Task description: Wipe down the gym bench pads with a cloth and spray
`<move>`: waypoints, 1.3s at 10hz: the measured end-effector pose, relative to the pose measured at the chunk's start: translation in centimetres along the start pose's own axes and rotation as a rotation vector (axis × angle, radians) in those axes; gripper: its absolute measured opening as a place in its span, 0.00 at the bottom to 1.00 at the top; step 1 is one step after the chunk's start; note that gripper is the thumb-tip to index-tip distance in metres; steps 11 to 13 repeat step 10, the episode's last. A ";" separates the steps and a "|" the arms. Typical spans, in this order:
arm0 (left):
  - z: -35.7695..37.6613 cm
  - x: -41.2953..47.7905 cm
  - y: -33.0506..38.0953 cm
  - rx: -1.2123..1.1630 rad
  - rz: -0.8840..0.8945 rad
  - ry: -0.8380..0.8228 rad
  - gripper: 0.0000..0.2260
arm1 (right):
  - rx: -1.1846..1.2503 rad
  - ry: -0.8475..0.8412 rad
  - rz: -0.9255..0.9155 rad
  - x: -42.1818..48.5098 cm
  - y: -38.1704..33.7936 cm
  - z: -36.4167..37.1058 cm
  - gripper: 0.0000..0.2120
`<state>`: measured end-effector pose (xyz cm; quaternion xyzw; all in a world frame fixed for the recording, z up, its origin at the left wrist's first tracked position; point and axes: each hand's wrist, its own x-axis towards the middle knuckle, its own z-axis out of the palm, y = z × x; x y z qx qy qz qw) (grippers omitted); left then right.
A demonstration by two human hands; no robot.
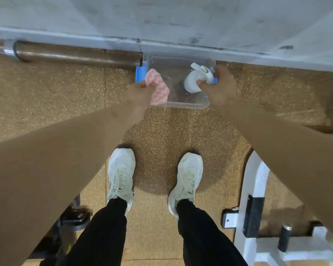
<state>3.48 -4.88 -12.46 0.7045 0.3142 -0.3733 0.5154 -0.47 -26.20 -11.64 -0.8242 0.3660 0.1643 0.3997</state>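
Both forearms reach down over white shoes [120, 174] on the speckled floor [65, 104]. Left hand [140, 95] pinches a pink-and-white cloth [158, 87] in a clenched grip — right hand [220, 87] grasps a white spray bottle [196, 78], both over a clear plastic bin [181, 103] by the wall [161, 20].

A speckled tan rubber floor [46, 104] runs to the far grey wall. Directly on it stand a clear rectangular plastic tub with blue handles [188, 105] at far centre, a brown metal barbell sleeve [75, 55] to its left, a white steel bench frame [255, 181] near right, and two white laced trainers [120, 173].
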 end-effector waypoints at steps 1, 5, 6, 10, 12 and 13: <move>-0.1 -0.1 0.3 -0.048 -0.033 -0.023 0.14 | 0.143 0.074 0.281 -2.2 0.8 1.5 0.22; -2.2 1.2 -0.1 0.217 0.074 -0.084 0.03 | 0.244 -0.264 0.104 -2.8 -2.1 7.0 0.05; -1.8 2.7 0.8 0.273 0.157 0.037 0.04 | -0.050 -0.035 -0.066 -1.7 -2.6 7.2 0.04; -0.8 8.6 2.7 0.308 0.148 0.094 0.18 | -0.459 -0.367 -0.160 2.0 -2.0 10.3 0.26; -0.8 8.6 2.7 0.308 0.148 0.094 0.18 | -0.459 -0.367 -0.160 2.0 -2.0 10.3 0.26; -0.8 8.6 2.7 0.308 0.148 0.094 0.18 | -0.459 -0.367 -0.160 2.0 -2.0 10.3 0.26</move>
